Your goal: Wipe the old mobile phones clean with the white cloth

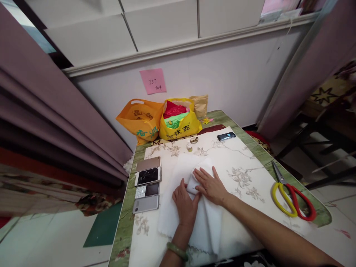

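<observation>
Cloth (202, 222) — partly hidden; left hand (185, 204), right hand (213, 186) atop.

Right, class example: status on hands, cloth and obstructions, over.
Left hand and right hand on white cloth. Cloth partly folded. Scissors right, row of phones left, neither apparently in the way.

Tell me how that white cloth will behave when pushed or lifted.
The white cloth is probably floppy, as it bends into soft folds under the left hand and right hand. It looks light for its spread, judging by its thin zigzag edge. Pushed sideways, it would likely ruck up, given the creases in it.
</observation>
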Motion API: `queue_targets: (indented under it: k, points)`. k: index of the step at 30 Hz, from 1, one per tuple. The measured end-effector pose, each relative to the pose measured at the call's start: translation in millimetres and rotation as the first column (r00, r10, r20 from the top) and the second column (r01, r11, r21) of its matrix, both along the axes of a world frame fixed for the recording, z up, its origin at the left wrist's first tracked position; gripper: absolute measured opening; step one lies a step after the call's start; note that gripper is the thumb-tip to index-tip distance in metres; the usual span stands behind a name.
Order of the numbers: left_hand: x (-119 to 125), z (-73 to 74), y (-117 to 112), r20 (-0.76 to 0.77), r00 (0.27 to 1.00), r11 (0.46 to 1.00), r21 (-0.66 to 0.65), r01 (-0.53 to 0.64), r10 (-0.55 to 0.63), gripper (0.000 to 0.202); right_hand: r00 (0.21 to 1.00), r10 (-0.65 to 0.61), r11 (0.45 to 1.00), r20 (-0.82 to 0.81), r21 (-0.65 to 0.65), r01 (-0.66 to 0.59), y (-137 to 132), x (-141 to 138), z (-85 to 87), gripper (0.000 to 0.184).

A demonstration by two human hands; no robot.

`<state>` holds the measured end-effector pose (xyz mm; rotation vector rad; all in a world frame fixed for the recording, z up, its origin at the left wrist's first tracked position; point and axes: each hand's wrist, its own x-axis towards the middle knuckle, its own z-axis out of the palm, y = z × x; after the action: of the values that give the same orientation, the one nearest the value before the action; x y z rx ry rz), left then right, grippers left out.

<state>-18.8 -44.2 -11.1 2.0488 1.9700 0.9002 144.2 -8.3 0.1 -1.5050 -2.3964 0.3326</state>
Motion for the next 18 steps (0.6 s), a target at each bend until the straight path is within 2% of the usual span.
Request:
queue_targets:
  k: [4, 8, 10, 13, 18]
  points:
    - [0.6, 1.6, -0.2, 0.002, 1.0, 1.0, 0.005, -0.004, 0.004, 0.075, 0.991, -0.12, 0.991, -0.056, 0.055, 0.124, 11.6, 10.2, -7.7, 0.052]
    - [1.1, 3.5, -0.8, -0.006, 1.0, 1.0, 0.004, -0.016, 0.016, 0.075, 0.927, -0.224, 0.958, -0.3, 0.108, 0.267, 2.1, 27.8, -1.5, 0.033]
    - [1.4, 3.9, -1.2, -0.02, 1.0, 1.0, 0.0, -0.01, 0.01, 0.073, 0.828, -0.32, 0.913, -0.461, 0.085, 0.4, -9.9, 41.1, 7.1, 0.03]
    - [1.8, 4.6, -1.4, -0.04, 0.999, 1.0, -0.002, -0.002, 0.002, 0.071, 0.622, -0.456, 0.822, -0.636, -0.034, 0.568, -31.4, 68.7, 19.2, 0.03]
    - [1.9, 3.9, -0.1, -0.055, 0.998, 1.0, 0.007, -0.007, 0.007, 0.067, 0.356, -0.641, 0.67, -0.68, -0.27, 0.692, -57.5, 114.3, 19.5, 0.042]
